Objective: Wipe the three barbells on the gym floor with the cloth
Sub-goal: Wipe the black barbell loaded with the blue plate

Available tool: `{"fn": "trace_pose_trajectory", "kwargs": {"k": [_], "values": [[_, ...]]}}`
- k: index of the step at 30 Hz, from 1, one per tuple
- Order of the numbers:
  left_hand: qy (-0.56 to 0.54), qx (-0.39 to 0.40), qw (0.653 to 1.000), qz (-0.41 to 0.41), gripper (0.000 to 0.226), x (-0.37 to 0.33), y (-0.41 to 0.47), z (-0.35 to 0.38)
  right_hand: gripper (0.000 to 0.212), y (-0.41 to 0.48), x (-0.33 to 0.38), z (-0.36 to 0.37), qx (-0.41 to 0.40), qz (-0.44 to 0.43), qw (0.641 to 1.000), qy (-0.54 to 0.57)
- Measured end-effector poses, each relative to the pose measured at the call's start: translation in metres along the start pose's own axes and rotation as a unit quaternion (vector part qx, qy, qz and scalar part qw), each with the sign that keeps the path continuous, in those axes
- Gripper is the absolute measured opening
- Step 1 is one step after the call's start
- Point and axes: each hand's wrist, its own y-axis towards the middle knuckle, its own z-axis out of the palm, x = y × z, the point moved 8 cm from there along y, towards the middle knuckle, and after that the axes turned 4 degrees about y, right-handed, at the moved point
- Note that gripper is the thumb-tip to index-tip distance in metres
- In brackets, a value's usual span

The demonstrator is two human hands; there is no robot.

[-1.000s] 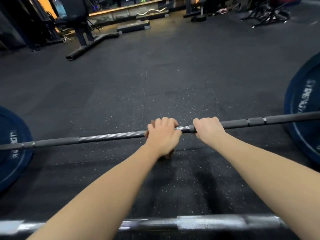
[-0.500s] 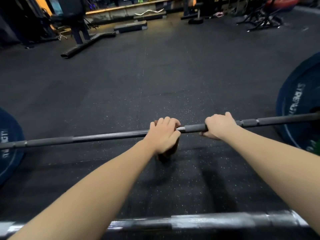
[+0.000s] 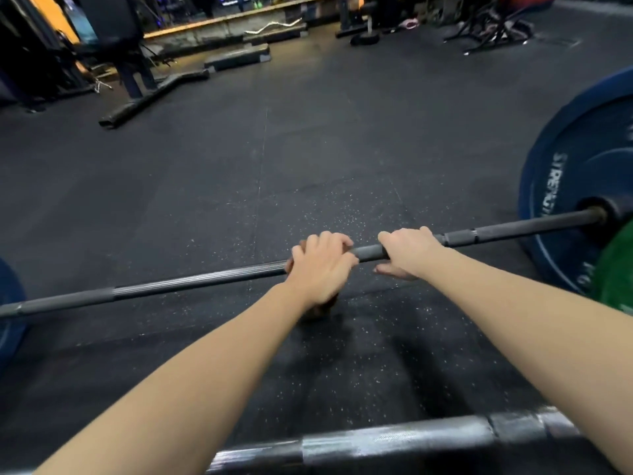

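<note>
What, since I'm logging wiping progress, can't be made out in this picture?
Head view:
- Cloth: mostly hidden under the left hand; only brown edges show.
- Near barbell: blurred, with its ends lost behind the arms and the bottom edge.
- Left blue plate: cut by the left edge.
- Third barbell: not in view.
- Whether the far barbell is clean: too dim to tell.

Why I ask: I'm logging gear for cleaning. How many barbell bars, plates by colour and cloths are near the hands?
Barbell bars: 2 (held bar, near bar)
Blue plates: 2 (right blue plate, left blue plate)
Green plates: 1 (green plate)
Cloths: 1 (cloth, mostly hidden under the left hand)
Total: 6
</note>
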Motion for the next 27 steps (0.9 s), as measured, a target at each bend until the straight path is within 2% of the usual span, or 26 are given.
{"fn": "trace_pose_trajectory", "kwargs": {"k": [4,6,7,10,15,16,17,18,19,20,22,24,27], "values": [[-0.061,0.009,0.998,-0.010,0.034,-0.027,0.006,0.004,0.092,0.003,0.002,0.002,0.094,-0.003,0.992,0.085],[-0.126,0.016,0.992,-0.026,0.039,-0.025,0.005,0.001,0.115,0.009,0.013,-0.002,0.092,-0.030,0.984,0.146],[-0.190,0.023,0.981,-0.042,0.042,-0.021,0.003,-0.001,0.119,0.011,0.022,-0.003,0.080,-0.054,0.978,0.185],[-0.407,0.029,0.909,-0.085,0.043,-0.003,0.001,-0.014,0.105,0.015,0.042,-0.007,0.051,-0.077,0.964,0.251],[-0.501,-0.121,0.853,-0.077,0.029,0.034,-0.014,-0.045,0.065,0.013,0.050,-0.011,0.020,-0.042,0.979,0.199],[-0.474,-0.148,0.864,-0.086,0.026,0.046,-0.016,-0.041,0.061,0.011,0.050,-0.011,0.003,-0.045,0.981,0.186],[-0.396,-0.164,0.899,-0.088,0.022,0.056,-0.020,-0.039,0.059,0.008,0.050,-0.011,-0.016,-0.047,0.982,0.183],[-0.265,-0.160,0.947,-0.088,0.027,0.067,-0.023,-0.033,0.058,0.007,0.050,-0.012,-0.033,-0.049,0.981,0.186],[-0.114,-0.139,0.980,-0.081,0.041,0.078,-0.027,-0.023,0.057,0.005,0.050,-0.013,-0.045,-0.050,0.979,0.193],[0.005,-0.115,0.990,-0.076,0.051,0.090,-0.034,-0.015,0.054,0.004,0.051,-0.015,-0.055,-0.049,0.978,0.198],[0.123,-0.087,0.988,-0.036,0.062,0.104,-0.047,-0.002,0.047,0.002,0.052,-0.018,-0.083,-0.036,0.973,0.210],[0.141,-0.063,0.988,-0.021,0.074,0.104,-0.047,0.000,0.041,0.000,0.052,-0.021,-0.118,-0.005,0.966,0.231],[0.160,-0.015,0.986,-0.042,0.062,0.103,-0.035,-0.003,0.035,-0.002,0.056,-0.023,-0.127,0.006,0.962,0.243]]}}
